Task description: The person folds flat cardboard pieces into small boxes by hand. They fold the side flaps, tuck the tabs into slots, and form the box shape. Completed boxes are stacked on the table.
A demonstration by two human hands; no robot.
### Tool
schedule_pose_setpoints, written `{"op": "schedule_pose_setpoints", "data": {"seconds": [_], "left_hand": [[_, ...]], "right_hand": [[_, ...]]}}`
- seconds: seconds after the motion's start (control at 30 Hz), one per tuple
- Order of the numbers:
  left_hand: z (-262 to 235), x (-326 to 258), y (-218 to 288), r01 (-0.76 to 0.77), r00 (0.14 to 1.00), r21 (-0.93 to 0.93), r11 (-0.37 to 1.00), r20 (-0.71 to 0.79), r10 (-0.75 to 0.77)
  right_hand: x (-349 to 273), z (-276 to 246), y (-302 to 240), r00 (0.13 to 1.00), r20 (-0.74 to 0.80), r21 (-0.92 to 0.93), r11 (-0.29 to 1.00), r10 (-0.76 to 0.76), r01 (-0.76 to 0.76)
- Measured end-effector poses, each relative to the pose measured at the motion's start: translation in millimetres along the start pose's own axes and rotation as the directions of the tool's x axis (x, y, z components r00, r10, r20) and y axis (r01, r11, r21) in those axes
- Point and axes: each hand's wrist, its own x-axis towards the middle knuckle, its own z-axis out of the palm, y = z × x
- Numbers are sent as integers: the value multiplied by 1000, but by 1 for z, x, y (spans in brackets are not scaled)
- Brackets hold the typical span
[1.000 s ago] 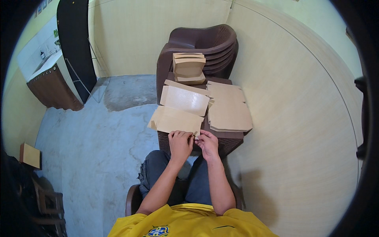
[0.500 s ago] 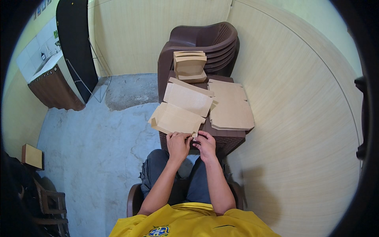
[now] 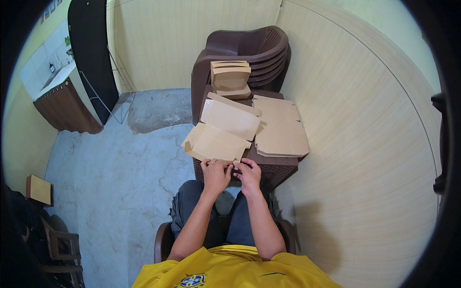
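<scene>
A partly folded brown cardboard box (image 3: 218, 140) lies opened out on the dark brown woven-pattern table (image 3: 269, 163), its lid panel slanting away to the far side. Both my hands are at its near right corner. My left hand (image 3: 216, 174) has its fingers closed on the near edge. My right hand (image 3: 248, 174) pinches a small flap at that corner, right beside the left fingertips. Part of the flap is hidden by the fingers.
Flat cardboard blanks (image 3: 281, 127) are piled on the table's right side. Folded boxes (image 3: 230, 79) stand at the back, before stacked brown plastic chairs (image 3: 245, 48). A wood-panelled wall (image 3: 360, 144) runs along the right. Blue-grey floor (image 3: 115, 192) lies to the left.
The corner flap between my hands has shifted slightly, and my right fingers have closed in over it. Otherwise the hands and box hold nearly the same place.
</scene>
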Motion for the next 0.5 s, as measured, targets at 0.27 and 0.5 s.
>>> {"op": "schedule_pose_setpoints", "data": {"seconds": [0.27,0.5], "left_hand": [[-7,-2,4,-86,996,46,995,40,84],[2,-2,-2,-135,990,102,986,49,130]], "right_hand": [[1,1,-3,999,-43,-55,998,-1,-1],[2,1,-4,999,-43,-82,996,-32,28]]}}
